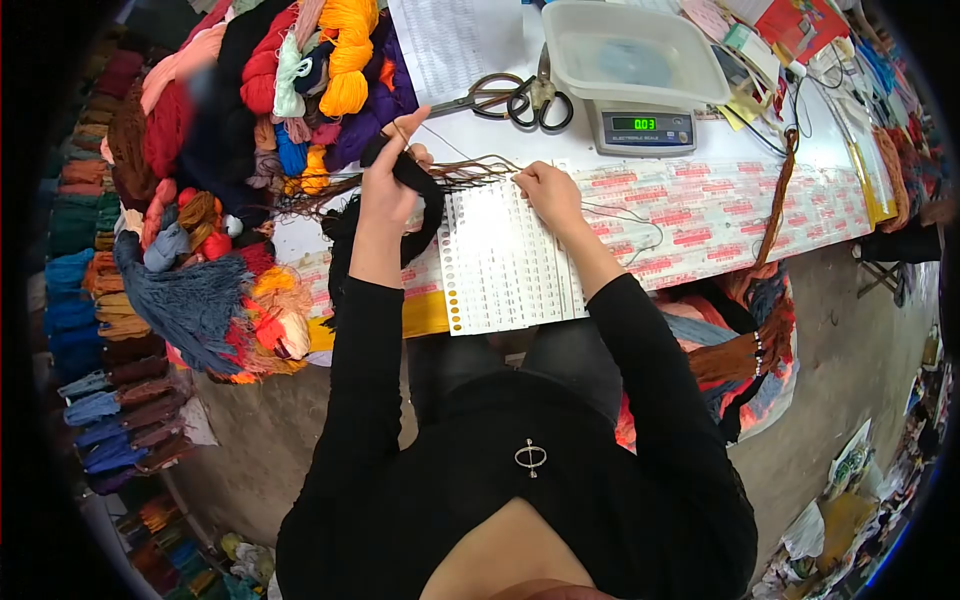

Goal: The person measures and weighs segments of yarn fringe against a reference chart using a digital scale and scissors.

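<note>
My left hand (388, 188) is closed around a hank of black yarn (428, 215), its thumb and forefinger raised. Dark brown and black strands (478, 172) stretch from this hand across to my right hand (550, 197). The fingers of my right hand are pinched on the thread, just above a white card (510, 265) with rows of small holes and print. A thin loose thread (640, 222) curls out to the right of that hand. The card lies at the table's front edge, over my lap.
Behind the card are black-handled scissors (492, 97) and a second cutting tool (541, 98). A digital scale (646, 130) reading 0.03 carries a clear plastic tub (636, 55). Coloured yarn hanks (262, 70) crowd the left; more yarn (735, 360) is heaped below the table at right.
</note>
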